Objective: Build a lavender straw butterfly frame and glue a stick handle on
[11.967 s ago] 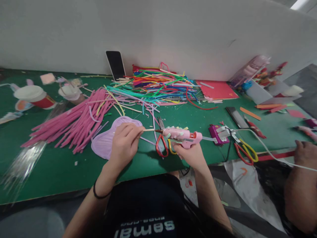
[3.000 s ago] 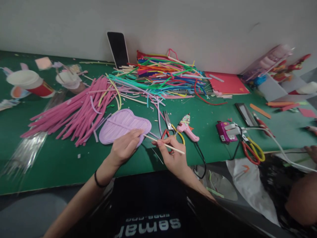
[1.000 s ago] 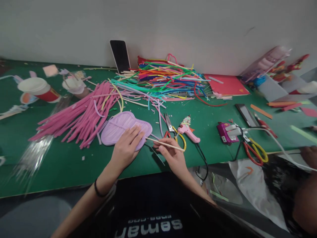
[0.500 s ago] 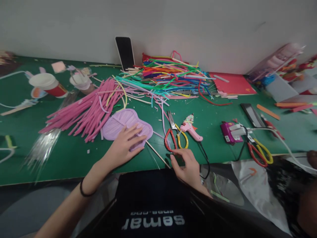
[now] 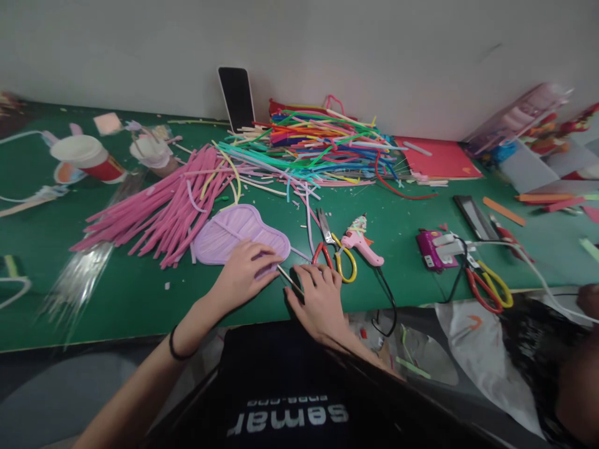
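A flat lavender panel point(image 5: 224, 231) with a rounded, wavy outline, seemingly made of pipe cleaners, lies on the table. My left hand point(image 5: 248, 268) has its fingers bent over the lower right edge, thumb below, closed on it. From that edge a thin pale stick point(image 5: 289, 280) slants down to my right hand point(image 5: 321, 296). The right hand arches over the stick's lower part, thumb apart from the fingers, touching or just above it. Scissors point(image 5: 327, 234) with one red and one yellow handle lie beside the right fingertips, the red handle partly covered. A pink glue gun point(image 5: 362, 243) rests further right.
Bundled pink pipe cleaners point(image 5: 173, 206) lie at left, with a multicoloured heap point(image 5: 322, 143) behind. A phone point(image 5: 236, 100) leans on the wall. Cups point(image 5: 87, 156) stand at far left. On the right are a purple box point(image 5: 433, 249) with a cable, more scissors point(image 5: 489, 287) and a red folder point(image 5: 442, 157).
My right hand has moved left from beside the scissors' handles to over the stick. My left hand has slid right and down, its fingers drawing in from lying flat on the panel.
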Demonstrator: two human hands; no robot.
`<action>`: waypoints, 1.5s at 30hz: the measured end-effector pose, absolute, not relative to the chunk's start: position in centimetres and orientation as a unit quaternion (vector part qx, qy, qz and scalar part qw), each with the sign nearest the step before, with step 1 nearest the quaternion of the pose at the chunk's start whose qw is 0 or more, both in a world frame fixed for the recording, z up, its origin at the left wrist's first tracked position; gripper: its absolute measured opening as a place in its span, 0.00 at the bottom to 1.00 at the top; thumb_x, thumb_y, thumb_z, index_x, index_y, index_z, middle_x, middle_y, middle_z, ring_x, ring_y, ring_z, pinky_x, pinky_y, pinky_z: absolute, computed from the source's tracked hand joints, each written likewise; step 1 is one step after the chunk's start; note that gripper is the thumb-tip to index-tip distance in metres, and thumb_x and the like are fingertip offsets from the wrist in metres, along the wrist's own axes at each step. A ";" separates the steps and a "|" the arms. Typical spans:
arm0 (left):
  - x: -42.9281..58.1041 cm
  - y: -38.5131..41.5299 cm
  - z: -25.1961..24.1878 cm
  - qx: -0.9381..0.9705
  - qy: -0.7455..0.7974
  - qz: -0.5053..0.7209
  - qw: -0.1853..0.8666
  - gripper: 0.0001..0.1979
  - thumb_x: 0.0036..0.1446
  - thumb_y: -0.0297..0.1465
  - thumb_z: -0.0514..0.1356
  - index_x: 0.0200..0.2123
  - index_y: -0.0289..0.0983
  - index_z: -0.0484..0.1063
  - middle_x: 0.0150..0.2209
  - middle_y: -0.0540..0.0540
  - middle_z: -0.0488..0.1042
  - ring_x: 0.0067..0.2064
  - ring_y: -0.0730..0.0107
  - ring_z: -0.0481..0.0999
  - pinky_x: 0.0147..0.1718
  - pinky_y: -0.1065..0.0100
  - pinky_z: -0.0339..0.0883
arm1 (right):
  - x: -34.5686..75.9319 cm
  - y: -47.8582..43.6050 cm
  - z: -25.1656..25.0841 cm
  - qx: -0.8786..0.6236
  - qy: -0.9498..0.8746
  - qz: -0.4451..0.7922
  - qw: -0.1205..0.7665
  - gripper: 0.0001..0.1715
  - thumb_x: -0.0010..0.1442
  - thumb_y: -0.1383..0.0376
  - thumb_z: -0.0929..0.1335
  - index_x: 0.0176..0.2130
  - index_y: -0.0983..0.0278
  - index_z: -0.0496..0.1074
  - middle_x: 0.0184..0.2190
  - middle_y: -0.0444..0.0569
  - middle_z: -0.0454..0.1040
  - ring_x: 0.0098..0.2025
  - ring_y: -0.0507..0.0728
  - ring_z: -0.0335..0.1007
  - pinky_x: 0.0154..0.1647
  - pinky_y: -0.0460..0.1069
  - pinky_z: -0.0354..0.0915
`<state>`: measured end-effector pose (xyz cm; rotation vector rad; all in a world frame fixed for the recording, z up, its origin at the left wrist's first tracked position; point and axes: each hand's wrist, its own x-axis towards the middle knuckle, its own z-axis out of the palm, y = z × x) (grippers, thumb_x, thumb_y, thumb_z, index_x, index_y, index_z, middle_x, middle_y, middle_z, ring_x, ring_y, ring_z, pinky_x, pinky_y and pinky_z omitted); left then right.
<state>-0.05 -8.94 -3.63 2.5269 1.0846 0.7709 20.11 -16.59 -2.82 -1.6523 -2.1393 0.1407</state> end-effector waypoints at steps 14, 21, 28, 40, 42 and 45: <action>0.2 -8.4 -2.8 0.896 0.360 0.218 0.144 0.11 0.64 0.36 0.60 0.45 0.43 0.80 0.43 0.42 0.74 0.47 0.57 0.71 0.47 0.55 0.64 | 19.9 -16.0 -3.4 -0.588 -0.759 0.105 0.259 0.12 0.66 0.66 0.66 0.48 0.66 0.75 0.46 0.55 0.76 0.47 0.62 0.69 0.48 0.55 0.65; 0.4 -8.1 -2.8 0.900 0.361 0.198 0.143 0.10 0.65 0.37 0.59 0.41 0.41 0.79 0.42 0.43 0.73 0.46 0.59 0.70 0.46 0.56 0.62 | 19.8 -15.7 -3.7 -0.590 -0.757 0.116 0.256 0.10 0.67 0.67 0.65 0.45 0.64 0.76 0.39 0.53 0.78 0.43 0.61 0.71 0.47 0.55 0.67; 0.5 -8.0 -3.0 0.896 0.371 0.199 0.144 0.10 0.65 0.37 0.59 0.39 0.41 0.79 0.41 0.44 0.74 0.45 0.60 0.71 0.45 0.57 0.62 | 19.5 -15.6 -4.0 -0.597 -0.748 0.124 0.261 0.11 0.67 0.69 0.65 0.42 0.63 0.77 0.38 0.52 0.78 0.43 0.60 0.73 0.45 0.53 0.69; -0.1 -7.7 -2.4 0.853 0.391 0.221 0.267 0.13 0.63 0.40 0.60 0.48 0.41 0.75 0.45 0.44 0.77 0.48 0.58 0.74 0.50 0.56 0.65 | 19.4 -15.7 -4.7 -0.588 -0.747 0.108 0.291 0.11 0.67 0.70 0.65 0.44 0.63 0.77 0.38 0.51 0.78 0.43 0.58 0.72 0.47 0.52 0.69; -0.4 -7.5 -2.3 0.836 0.391 0.234 0.304 0.11 0.65 0.38 0.57 0.45 0.40 0.75 0.45 0.45 0.78 0.48 0.60 0.75 0.51 0.57 0.66 | 19.3 -15.7 -4.8 -0.587 -0.744 0.099 0.304 0.10 0.66 0.70 0.65 0.43 0.64 0.76 0.37 0.51 0.78 0.42 0.58 0.72 0.47 0.52 0.68; -0.8 -7.4 -2.6 0.822 0.394 0.258 0.321 0.10 0.65 0.37 0.57 0.40 0.40 0.76 0.42 0.45 0.80 0.47 0.62 0.76 0.50 0.58 0.67 | 19.1 -15.6 -4.8 -0.582 -0.739 0.100 0.323 0.10 0.65 0.71 0.65 0.42 0.64 0.76 0.37 0.51 0.77 0.41 0.57 0.73 0.46 0.51 0.69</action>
